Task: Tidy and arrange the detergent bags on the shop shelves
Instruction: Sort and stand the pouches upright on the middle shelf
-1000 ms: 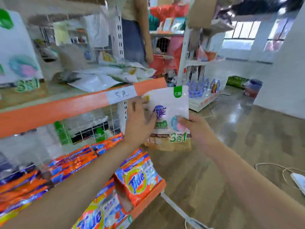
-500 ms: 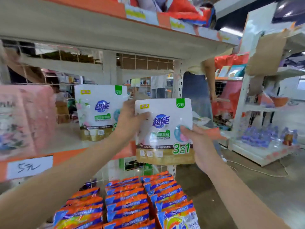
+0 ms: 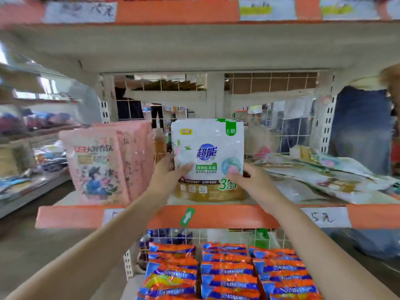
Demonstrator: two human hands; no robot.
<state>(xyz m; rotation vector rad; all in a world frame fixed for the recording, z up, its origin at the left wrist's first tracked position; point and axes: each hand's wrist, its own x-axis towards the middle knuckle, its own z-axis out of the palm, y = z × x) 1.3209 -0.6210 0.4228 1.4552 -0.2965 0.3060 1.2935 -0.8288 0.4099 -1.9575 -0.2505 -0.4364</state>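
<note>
White detergent bag [image 3: 208, 159] upright on middle shelf [image 3: 216, 215], dead centre – left hand [image 3: 166, 176] grasping its 9 o'clock edge, right hand [image 3: 249, 178] pinching 3 o'clock edge. Pink bags [image 3: 108, 163] just beside at 9 o'clock – orange packs [image 3: 225, 271] at 6.

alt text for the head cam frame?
Both hands, left and right, hold an upright white detergent pouch on the orange-edged shelf, beside pink floral bags; orange-and-blue packets fill the shelf below.
</note>
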